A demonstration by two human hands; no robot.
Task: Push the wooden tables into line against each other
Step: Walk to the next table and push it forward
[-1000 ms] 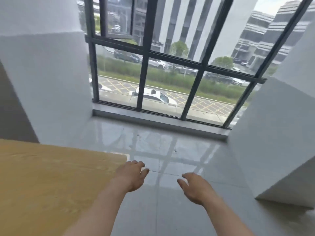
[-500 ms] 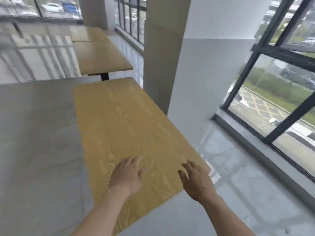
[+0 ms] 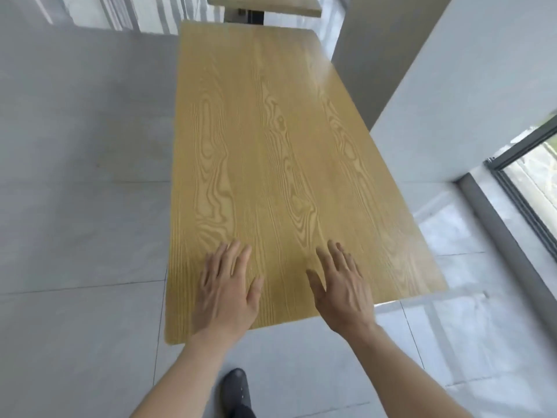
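Both flat palms (image 3: 227, 292) (image 3: 343, 292) now farther over grained tabletop (image 3: 271, 140)

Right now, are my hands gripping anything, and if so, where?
Nothing is gripped. The left hand and right hand are open, palms down over the near end of the wooden table.

Both flat hands, left hand (image 3: 227, 292) beside right hand (image 3: 342, 292), lie over the near end of the long wood-grain bench (image 3: 271, 152), a second wooden bench (image 3: 265, 4) beyond its far end.

- Surface (image 3: 271, 146) top bare ahead of both hands.
- White pillar (image 3: 452, 86) tight along its right edge.
- Left floor (image 3: 75, 176) open.
- Second table (image 3: 265, 4) just beyond far end.
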